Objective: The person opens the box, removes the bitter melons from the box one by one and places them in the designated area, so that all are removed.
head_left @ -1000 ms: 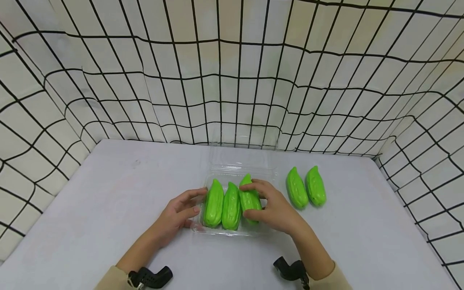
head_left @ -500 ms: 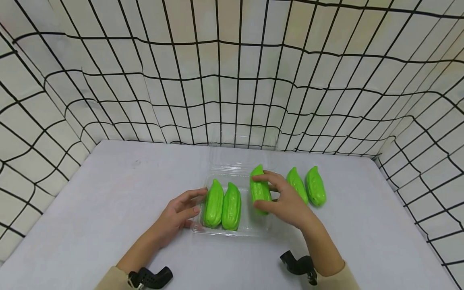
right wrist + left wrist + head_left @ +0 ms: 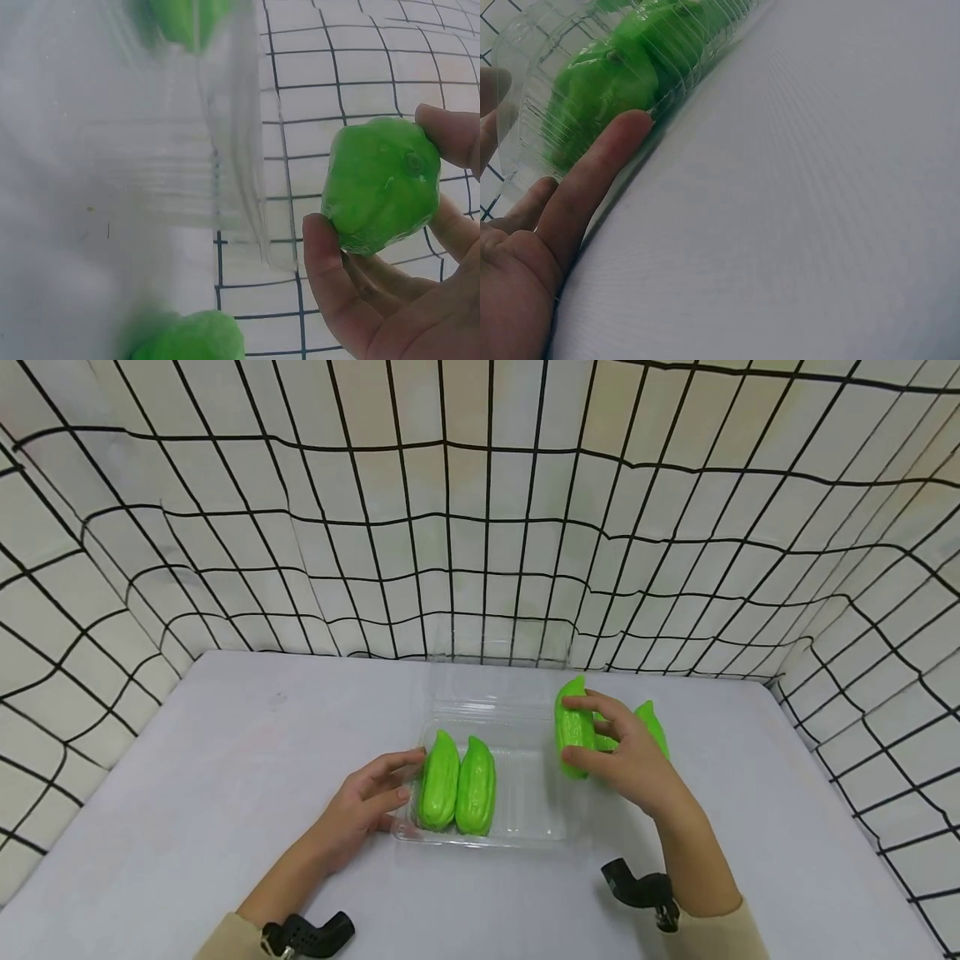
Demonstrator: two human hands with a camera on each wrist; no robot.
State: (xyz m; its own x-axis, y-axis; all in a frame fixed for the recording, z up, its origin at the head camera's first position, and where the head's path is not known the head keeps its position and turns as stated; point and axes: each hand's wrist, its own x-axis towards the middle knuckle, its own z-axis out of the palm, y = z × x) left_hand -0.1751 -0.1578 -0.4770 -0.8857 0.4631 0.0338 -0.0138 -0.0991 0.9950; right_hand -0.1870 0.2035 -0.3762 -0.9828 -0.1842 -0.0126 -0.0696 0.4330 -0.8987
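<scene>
Green vegetable [image 3: 573, 731] pinched in right hand [image 3: 633, 760] at right edge of clear container [image 3: 528, 793] in head view. In left wrist view, left hand [image 3: 540, 255] straight-fingered against container's left side. In right wrist view, held by thumb and fingertips; could slip if gripped too loosely.

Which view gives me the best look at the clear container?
The head view: it shows the open clear container from above, with two green vegetables inside. The left wrist view catches only a ribbed side, cut off; the right wrist view, only a blurred portion.
</scene>
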